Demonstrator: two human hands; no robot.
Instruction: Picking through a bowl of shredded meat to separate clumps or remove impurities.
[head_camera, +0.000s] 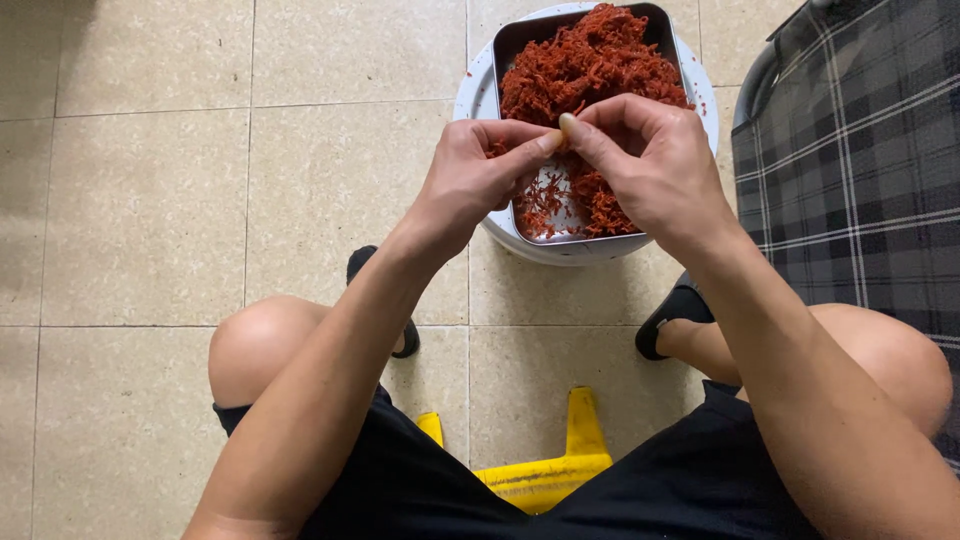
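A square metal tray heaped with red shredded strands rests on a round white stool or bucket top on the tiled floor. My left hand and my right hand meet over the near half of the tray, thumbs and forefingers pinched together on a small clump of the red shreds. The fingers hide most of that clump. Loose shreds lie thin on the tray's near part, where bare metal shows.
I sit on a low yellow stool, knees apart, feet in black slippers either side of the white stand. A dark plaid fabric over a chair frame fills the right side. Beige floor tiles lie to the left.
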